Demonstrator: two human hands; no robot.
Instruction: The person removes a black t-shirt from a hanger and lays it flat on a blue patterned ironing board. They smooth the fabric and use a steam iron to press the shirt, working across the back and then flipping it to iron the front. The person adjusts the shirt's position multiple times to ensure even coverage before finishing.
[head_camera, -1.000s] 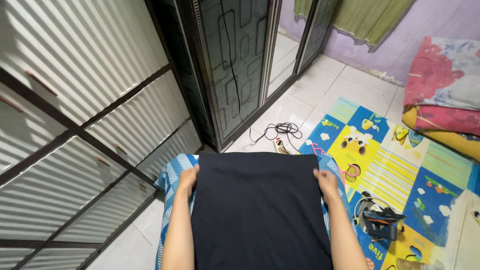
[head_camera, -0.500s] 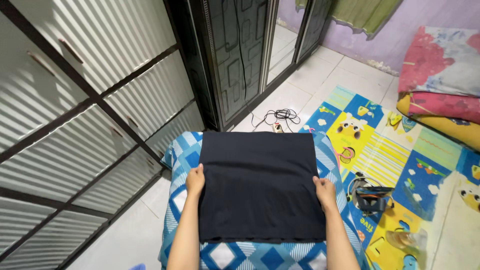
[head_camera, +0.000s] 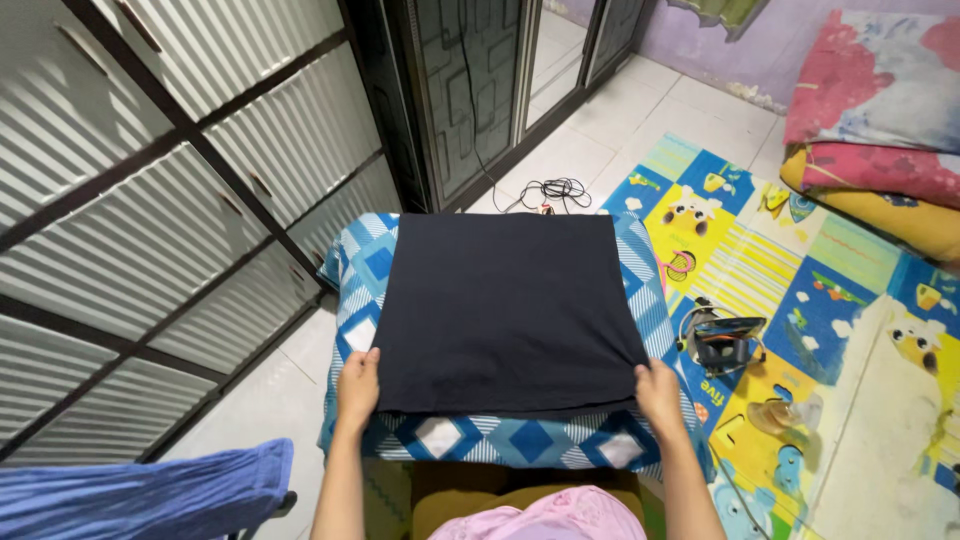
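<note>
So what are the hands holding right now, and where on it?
Both hold the dark folded cloth by its near corners: left hand at the near-left corner, right hand at the near-right.

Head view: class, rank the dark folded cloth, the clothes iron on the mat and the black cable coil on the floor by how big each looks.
1. dark folded cloth, by far the largest.
2. clothes iron.
3. black cable coil; it lies farther from the camera, so this rank is unsure.

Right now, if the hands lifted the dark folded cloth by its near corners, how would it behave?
The dark folded cloth would probably sag and unfold, since it lies limp and flat on the checked blue cover. It looks thin, so likely light. The left hand and right hand pinch only its near edge.
</note>
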